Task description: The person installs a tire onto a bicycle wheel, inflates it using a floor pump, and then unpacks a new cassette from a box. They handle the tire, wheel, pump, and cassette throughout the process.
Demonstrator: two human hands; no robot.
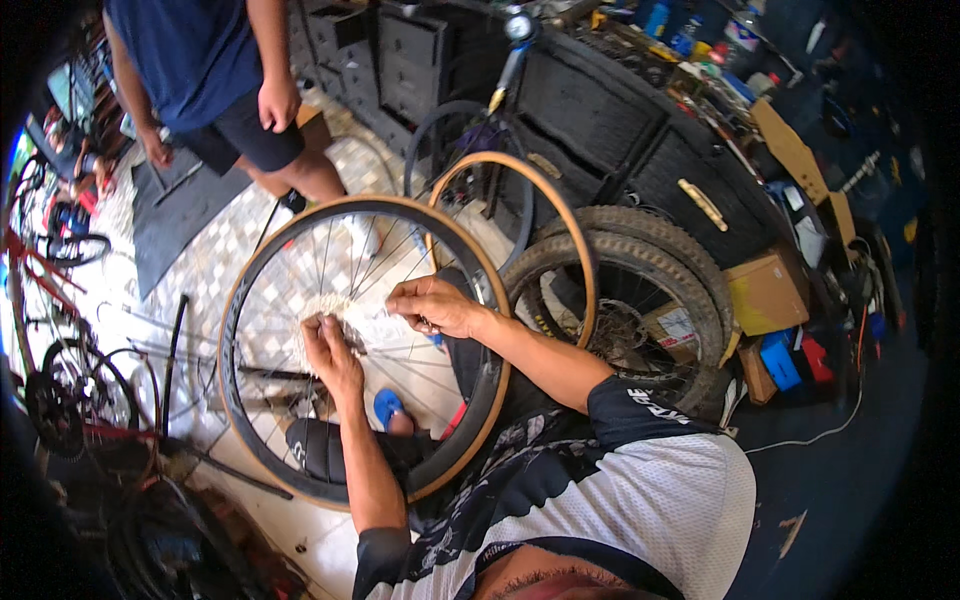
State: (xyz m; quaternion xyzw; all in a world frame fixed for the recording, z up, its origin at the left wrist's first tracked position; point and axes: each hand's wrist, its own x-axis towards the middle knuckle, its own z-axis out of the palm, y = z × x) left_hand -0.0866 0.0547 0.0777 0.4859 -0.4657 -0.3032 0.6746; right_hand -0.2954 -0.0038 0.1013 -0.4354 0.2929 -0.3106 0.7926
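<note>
A bicycle wheel (497,268) with a black rim and a tan-edged tyre stands over my lap. Both hands are above its spokes, close to the hub area. My left hand (332,350) is closed, fingertips pinched together beside a whitish, frayed-looking patch (312,312). To its right, my right hand (437,304) is also closed, with thumb and fingers bent inward. Between the hands lies a pale, blurred piece (378,326), perhaps cloth or plastic. What either hand pinches is too small or blurred to tell, and the hub is mostly hidden.
Another tan tyre (578,225) and knobby muddy tyres (712,290) stand at my right. A person in dark shorts (245,145) stands ahead on the left. Bicycles (75,400) line the left side. Black cabinets (590,100) and cardboard boxes (768,292) are on the right.
</note>
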